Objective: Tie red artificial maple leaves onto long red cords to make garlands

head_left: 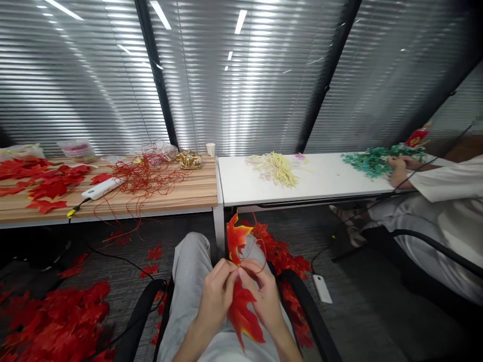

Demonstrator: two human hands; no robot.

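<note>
I'm pinching a red-orange fabric maple leaf [237, 240] and thin red wire [256, 251] between both grips — left hand [217, 296], right hand [264, 296] — leaf's long axis standing upright between them, equally near.

A single head-worn camera looks forward and down over the wearer's lap, close above the left hand [217, 296] and right hand [264, 296], taking in the wooden worktop [196, 193], the white worktop [324, 186] and window blinds [241, 75] beyond.
</note>
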